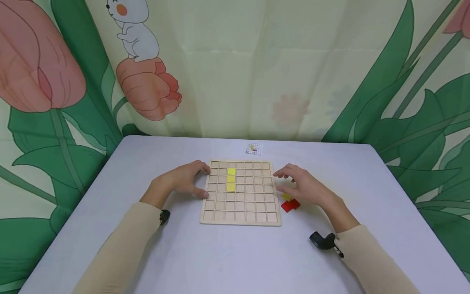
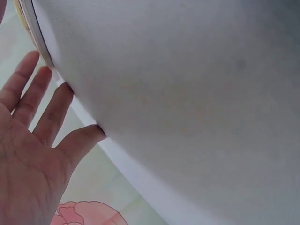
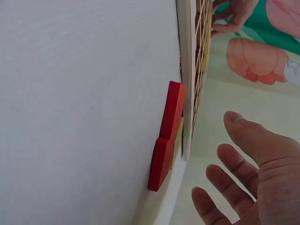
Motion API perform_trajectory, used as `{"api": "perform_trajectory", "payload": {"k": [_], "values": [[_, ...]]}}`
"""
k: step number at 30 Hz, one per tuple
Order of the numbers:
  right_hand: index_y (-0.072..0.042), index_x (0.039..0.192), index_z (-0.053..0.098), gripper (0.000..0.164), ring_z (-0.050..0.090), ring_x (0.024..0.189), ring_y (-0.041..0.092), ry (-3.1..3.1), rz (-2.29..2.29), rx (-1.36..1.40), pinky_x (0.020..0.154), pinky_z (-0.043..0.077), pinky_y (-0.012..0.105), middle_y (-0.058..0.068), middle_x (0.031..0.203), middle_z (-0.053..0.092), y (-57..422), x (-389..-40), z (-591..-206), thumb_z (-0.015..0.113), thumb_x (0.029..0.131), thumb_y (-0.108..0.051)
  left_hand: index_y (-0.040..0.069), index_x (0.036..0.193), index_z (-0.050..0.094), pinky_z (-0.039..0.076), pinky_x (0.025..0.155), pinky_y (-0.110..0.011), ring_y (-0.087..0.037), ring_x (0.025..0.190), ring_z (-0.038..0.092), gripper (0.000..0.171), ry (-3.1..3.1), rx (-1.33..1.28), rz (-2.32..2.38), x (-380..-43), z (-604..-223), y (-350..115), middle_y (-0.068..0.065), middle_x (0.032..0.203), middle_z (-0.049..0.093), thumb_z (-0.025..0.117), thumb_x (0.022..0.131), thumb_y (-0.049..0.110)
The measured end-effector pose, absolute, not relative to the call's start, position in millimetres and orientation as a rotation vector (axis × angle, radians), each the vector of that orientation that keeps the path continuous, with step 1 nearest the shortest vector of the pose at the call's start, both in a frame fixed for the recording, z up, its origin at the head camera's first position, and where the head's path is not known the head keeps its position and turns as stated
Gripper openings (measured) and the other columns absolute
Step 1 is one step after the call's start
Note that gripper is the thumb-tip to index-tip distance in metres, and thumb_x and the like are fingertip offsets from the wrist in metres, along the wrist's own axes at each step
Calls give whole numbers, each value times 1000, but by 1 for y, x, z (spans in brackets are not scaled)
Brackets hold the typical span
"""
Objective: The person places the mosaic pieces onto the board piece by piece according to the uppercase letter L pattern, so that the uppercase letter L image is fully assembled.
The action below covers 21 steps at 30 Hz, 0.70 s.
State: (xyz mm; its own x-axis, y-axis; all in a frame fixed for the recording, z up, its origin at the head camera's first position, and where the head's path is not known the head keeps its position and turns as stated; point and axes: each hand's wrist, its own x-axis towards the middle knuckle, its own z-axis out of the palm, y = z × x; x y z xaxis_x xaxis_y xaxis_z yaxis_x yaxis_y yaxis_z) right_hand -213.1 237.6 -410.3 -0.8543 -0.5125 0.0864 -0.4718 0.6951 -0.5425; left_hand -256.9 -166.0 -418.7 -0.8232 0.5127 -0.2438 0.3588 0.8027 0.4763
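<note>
Your left hand (image 1: 186,179) is spread, thumb and fingertips at the left edge of the grid board (image 1: 240,218), where three yellow tiles (image 1: 231,179) form a column; contact is hard to judge. Your right hand (image 1: 305,184), fingers loosely parted, hangs by the right edge, partly hiding a yellow piece (image 1: 286,197) beside two red pieces (image 1: 288,206). The pattern on the card (image 1: 254,149) behind is too small to read.
</note>
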Motion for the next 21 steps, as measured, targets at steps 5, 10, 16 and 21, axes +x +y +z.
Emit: {"api": "perform_trajectory", "payload": {"k": [5, 10, 16, 21], "values": [[-9, 130, 64, 36, 59, 113, 28, 2843, -859, -771, 95, 54, 52, 6, 121, 66, 248, -209, -413, 73, 95, -14, 20, 133, 54, 35, 120, -46, -25, 140, 45, 71, 2630, 650, 617, -256, -420, -165, -3, 145, 50, 87, 77, 51], [-9, 130, 65, 36, 59, 113, 27, 2834, -824, -723, 96, 53, 51, 4, 120, 66, 257, -208, -416, 72, 95, -11, 18, 133, 55, 34, 121, -47, -26, 141, 45, 72, 2614, 647, 636, -256, -419, -165, -4, 145, 50, 87, 78, 50], [-11, 129, 65, 38, 59, 112, 25, 2850, -749, -696, 96, 53, 49, 3, 119, 67, 264, -209, -418, 75, 92, -12, 18, 133, 55, 35, 120, -47, -25, 141, 45, 70, 2619, 646, 633, -257, -418, -165, -3, 145, 50, 86, 79, 51], [-11, 126, 68, 37, 60, 110, 24, 2837, -730, -694, 96, 53, 50, 3, 116, 68, 265, -208, -418, 78, 91, -15, 17, 134, 55, 35, 121, -46, -26, 141, 45, 70, 2630, 647, 612, -256, -419, -164, -4, 146, 50, 85, 80, 51]]}}
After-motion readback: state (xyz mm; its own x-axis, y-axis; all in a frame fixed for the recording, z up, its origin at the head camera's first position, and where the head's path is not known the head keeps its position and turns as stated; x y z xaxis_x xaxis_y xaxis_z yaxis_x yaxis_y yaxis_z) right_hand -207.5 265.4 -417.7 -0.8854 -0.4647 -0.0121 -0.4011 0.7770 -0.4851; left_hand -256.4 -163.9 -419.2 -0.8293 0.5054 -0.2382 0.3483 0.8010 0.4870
